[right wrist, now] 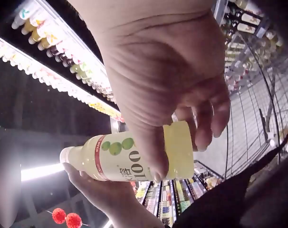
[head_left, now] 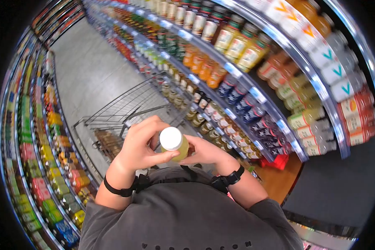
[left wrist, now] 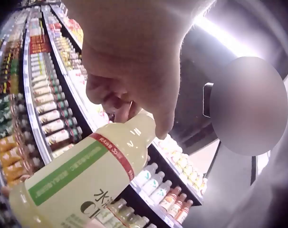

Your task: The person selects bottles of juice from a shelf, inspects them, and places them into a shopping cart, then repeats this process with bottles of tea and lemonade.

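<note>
A clear plastic juice bottle (head_left: 180,154) with pale yellow-green contents and a white cap (head_left: 171,138) is held between both hands, in front of the dark grey shirt. My left hand (head_left: 142,143) grips it around the neck, close under the cap. Nearer the base, my right hand (right wrist: 172,80) grips the body, its thumb lying across the label (right wrist: 118,159). That label shows green fruit, a red band and "100". In the left wrist view, a green stripe crosses the other side of the label (left wrist: 72,171).
A wire shopping cart (head_left: 125,106) stands on the grey floor (head_left: 83,54) just ahead. Shelves of bottled drinks (head_left: 241,54) rise along the right side, and another stocked shelf row (head_left: 41,158) runs along the left. A dark counter surface (head_left: 341,187) lies at lower right.
</note>
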A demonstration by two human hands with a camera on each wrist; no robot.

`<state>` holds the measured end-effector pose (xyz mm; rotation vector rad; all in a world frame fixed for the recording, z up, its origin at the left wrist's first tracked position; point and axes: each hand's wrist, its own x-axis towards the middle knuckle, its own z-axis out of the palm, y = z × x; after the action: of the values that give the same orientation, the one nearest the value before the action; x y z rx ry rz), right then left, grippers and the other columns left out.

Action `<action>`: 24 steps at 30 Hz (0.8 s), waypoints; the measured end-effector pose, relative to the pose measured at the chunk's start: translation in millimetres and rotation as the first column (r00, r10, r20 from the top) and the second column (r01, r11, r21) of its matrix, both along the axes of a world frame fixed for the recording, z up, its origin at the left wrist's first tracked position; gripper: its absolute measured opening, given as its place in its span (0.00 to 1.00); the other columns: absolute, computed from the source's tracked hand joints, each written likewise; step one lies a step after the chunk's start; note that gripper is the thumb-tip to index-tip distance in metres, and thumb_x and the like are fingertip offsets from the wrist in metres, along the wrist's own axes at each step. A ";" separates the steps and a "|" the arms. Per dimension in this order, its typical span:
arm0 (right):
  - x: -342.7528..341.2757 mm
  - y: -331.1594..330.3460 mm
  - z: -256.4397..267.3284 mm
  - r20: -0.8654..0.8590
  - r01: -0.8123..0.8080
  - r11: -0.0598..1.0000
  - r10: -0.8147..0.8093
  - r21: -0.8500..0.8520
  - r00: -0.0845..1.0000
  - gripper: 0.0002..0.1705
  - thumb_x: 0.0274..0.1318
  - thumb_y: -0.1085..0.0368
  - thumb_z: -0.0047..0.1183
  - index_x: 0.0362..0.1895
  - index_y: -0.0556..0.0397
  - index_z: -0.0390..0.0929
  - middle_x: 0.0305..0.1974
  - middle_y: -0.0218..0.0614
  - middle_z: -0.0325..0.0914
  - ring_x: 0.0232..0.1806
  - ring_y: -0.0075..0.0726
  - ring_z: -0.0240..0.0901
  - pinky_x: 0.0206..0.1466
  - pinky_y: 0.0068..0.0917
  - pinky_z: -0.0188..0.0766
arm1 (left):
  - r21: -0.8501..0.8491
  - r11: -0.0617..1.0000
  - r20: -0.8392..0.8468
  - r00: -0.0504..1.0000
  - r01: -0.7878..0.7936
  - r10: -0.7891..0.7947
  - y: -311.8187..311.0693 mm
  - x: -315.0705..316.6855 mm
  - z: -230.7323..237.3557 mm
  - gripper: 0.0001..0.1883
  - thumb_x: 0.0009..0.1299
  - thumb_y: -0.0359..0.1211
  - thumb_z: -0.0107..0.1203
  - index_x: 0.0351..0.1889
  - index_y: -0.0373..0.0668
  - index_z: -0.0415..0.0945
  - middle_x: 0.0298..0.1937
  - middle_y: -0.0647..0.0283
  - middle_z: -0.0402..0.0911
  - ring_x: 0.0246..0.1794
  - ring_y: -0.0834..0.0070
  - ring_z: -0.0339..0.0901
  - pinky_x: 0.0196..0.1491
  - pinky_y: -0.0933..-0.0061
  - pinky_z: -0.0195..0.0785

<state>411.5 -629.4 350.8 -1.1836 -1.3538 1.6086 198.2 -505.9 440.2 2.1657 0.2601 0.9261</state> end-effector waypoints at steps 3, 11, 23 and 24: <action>-55.7 40.0 -1.4 -0.001 -0.115 0.993 0.115 -0.038 0.993 0.41 0.54 0.74 0.71 0.71 0.55 0.67 0.57 0.34 0.81 0.58 0.26 0.78 0.59 0.29 0.78 | -0.079 0.989 -0.193 0.975 -0.127 0.110 16.6 -78.5 -2.1 0.25 0.58 0.41 0.77 0.47 0.37 0.81 0.40 0.59 0.84 0.32 0.75 0.79 0.31 0.76 0.68; -174.1 119.7 -40.4 -0.081 -0.391 0.910 0.383 -0.140 0.920 0.28 0.61 0.67 0.68 0.64 0.58 0.75 0.53 0.31 0.83 0.53 0.22 0.78 0.55 0.26 0.78 | -0.185 0.791 -0.347 0.792 -0.583 0.502 41.7 -241.3 -25.8 0.22 0.68 0.32 0.66 0.59 0.40 0.76 0.37 0.65 0.82 0.30 0.82 0.75 0.33 0.78 0.66; -230.3 168.6 -94.6 -0.156 -0.220 0.805 0.159 -0.550 0.975 0.27 0.78 0.47 0.46 0.64 0.56 0.75 0.44 0.31 0.81 0.36 0.23 0.73 0.41 0.23 0.72 | -0.470 0.334 -0.503 0.559 -0.817 0.659 60.6 -322.1 -143.1 0.18 0.78 0.44 0.59 0.49 0.36 0.75 0.36 0.56 0.83 0.33 0.72 0.79 0.39 0.68 0.72; -231.5 176.2 -96.0 -0.206 -0.211 0.783 0.108 -0.585 0.973 0.28 0.79 0.46 0.43 0.64 0.55 0.75 0.44 0.31 0.81 0.36 0.24 0.73 0.41 0.24 0.71 | -0.432 0.334 -0.536 0.536 -0.838 0.652 62.7 -322.8 -144.0 0.17 0.79 0.44 0.58 0.48 0.37 0.74 0.35 0.59 0.81 0.32 0.76 0.75 0.39 0.70 0.70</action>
<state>180.0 -453.2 254.8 -1.2716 -0.8626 2.3185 -124.5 -443.2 296.3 1.3909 1.6313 0.7960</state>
